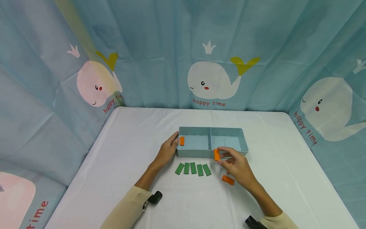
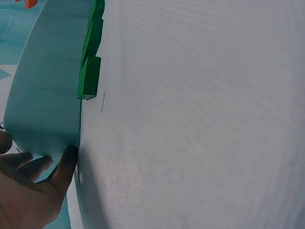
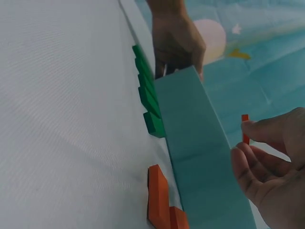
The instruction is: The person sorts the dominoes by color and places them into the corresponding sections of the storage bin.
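Note:
A light blue two-part box (image 1: 194, 154) stands on the white table. My left hand (image 1: 167, 150) rests its fingertips against the box's left end wall; in the left wrist view that hand (image 2: 33, 186) has its fingers spread there. Over the front wall, near the divider, my right hand (image 1: 235, 165) pinches an orange block (image 1: 216, 155) between thumb and fingers. The same block (image 3: 245, 129) shows in the right wrist view. Another orange block (image 1: 182, 141) is in the left compartment, at its left wall. An orange block (image 1: 227, 179) lies below the right hand; one more (image 3: 178, 218) is beside it, mostly hidden in the head view.
Several green blocks (image 1: 193, 168) lie in a row before the box's front wall. A blue curtain (image 1: 160, 82) with printed whales hangs behind and beside the table. The white tabletop (image 1: 134, 133) extends on both sides of the box.

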A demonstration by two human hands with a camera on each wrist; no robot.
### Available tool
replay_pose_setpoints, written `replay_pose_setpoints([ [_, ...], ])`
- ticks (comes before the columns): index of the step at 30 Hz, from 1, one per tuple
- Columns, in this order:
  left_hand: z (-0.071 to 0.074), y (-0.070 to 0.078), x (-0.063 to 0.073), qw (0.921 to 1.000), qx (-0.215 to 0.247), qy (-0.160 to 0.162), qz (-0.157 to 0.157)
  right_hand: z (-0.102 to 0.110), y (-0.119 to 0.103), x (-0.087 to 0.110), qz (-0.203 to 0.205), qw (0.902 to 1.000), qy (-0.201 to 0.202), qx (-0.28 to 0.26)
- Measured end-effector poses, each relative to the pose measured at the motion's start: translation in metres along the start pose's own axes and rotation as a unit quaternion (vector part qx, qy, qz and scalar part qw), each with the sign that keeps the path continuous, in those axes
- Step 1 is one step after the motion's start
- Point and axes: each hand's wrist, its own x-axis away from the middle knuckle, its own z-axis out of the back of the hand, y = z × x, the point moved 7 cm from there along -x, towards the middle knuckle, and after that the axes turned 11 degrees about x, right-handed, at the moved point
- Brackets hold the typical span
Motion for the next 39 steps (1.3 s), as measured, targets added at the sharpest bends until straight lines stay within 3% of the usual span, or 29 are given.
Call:
replay_pose_setpoints([
  [18, 0.000, 0.000, 0.000, 1.0000, 0.001, 0.001, -0.001, -0.021, -0.015, -0.021, 0.055, 0.9981, 0.023, 0.016],
  [39, 0.000, 0.002, 0.002, 1.0000, -0.001, 0.005, -0.004, -0.040, -0.021, -0.048, 0.039, 0.9990, 0.012, 0.020],
])
